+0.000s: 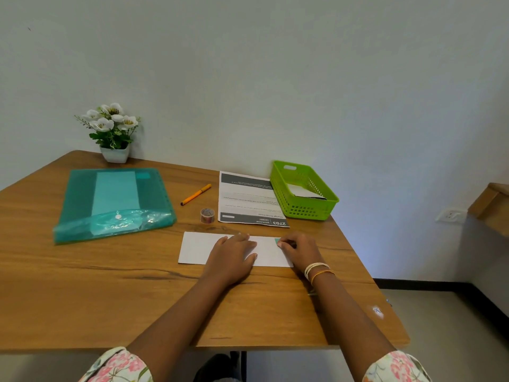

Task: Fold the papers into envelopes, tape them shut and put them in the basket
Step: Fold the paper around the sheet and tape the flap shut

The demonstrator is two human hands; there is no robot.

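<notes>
White folded paper (pixel 198 248) — left hand (pixel 234 255) flat, right hand (pixel 298 248) pinching tape (pixel 277 240).

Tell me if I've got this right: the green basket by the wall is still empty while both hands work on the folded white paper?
Not quite. The head view shows the green basket already holds a folded white paper. The rest stands: the left hand and right hand work on the folded white paper on the table.

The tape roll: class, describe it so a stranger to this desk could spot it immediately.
On the wooden table, find the green basket by the wall and the printed sheet beside it. The tape roll stands just left of that sheet's near corner: small, round, patterned.
</notes>
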